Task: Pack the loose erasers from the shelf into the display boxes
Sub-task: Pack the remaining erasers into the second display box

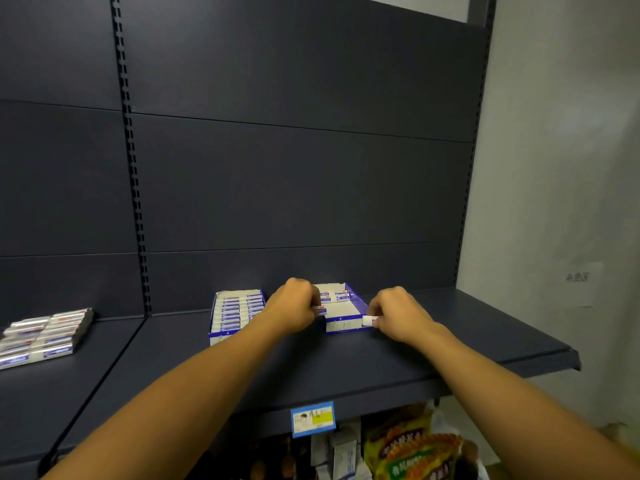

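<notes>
Two blue-and-white display boxes stand side by side on the dark shelf (450, 344). The left box (235, 313) is full of rows of erasers. The right box (346, 315) holds a few erasers at its far end and shows bare white floor. My left hand (294, 306) is curled over the gap between the boxes and holds a white eraser (320, 309) at the right box's left wall. My right hand (398, 315) pinches another white eraser (369, 320) at that box's front right corner.
A wrapped pack of erasers (45, 336) lies on the neighbouring shelf at left. A blue price tag (313, 419) hangs on the shelf's front edge. Snack bags (412, 448) and small cartons fill the shelf below. A pale wall stands at right.
</notes>
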Motion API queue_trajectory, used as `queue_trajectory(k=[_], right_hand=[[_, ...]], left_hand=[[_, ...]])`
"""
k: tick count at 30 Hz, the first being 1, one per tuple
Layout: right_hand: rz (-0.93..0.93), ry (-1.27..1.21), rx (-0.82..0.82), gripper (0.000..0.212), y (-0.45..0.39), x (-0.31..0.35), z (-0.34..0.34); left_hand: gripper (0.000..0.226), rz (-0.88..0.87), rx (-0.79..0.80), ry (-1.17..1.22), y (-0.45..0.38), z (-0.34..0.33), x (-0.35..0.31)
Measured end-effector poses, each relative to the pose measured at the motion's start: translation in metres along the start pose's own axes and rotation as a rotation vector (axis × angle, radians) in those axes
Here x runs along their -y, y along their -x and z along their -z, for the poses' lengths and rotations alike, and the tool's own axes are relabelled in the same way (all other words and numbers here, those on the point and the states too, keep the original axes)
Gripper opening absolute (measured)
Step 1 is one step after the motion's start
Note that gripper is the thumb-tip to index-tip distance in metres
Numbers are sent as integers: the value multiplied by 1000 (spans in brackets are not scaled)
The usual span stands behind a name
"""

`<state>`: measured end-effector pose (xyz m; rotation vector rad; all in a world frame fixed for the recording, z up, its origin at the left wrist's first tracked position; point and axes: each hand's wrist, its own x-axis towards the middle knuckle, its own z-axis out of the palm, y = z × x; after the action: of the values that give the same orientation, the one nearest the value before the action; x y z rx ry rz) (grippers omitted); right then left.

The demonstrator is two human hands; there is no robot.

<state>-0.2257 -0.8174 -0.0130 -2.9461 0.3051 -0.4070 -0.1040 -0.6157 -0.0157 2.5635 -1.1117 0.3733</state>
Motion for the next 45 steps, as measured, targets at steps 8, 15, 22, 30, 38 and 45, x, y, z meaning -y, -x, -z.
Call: queue_trajectory(k=[8,15,22,30,38,45], right_hand=[[26,-59,-28,17,-70,-12,-16],[66,-119,-100,21,-115,-17,-31],[131,-237,-111,18,-150,-37,-49],[205,-444,-152,13,-187,-52,-75],[218,-533,-148,15,-199,-60,-104],[227,-565,-154,16,-206,-66,-108]], left_hand=[[19,14,-35,13,-56,-20,26],[20,39,-43,53,-88,-35,33],[19,99,-94,87,-110,-55,37],[17,158,-151,44,-119,-82,37],[17,170,-179,53,-128,-88,37],[21,137,-71,-10,-134,-92,39]])
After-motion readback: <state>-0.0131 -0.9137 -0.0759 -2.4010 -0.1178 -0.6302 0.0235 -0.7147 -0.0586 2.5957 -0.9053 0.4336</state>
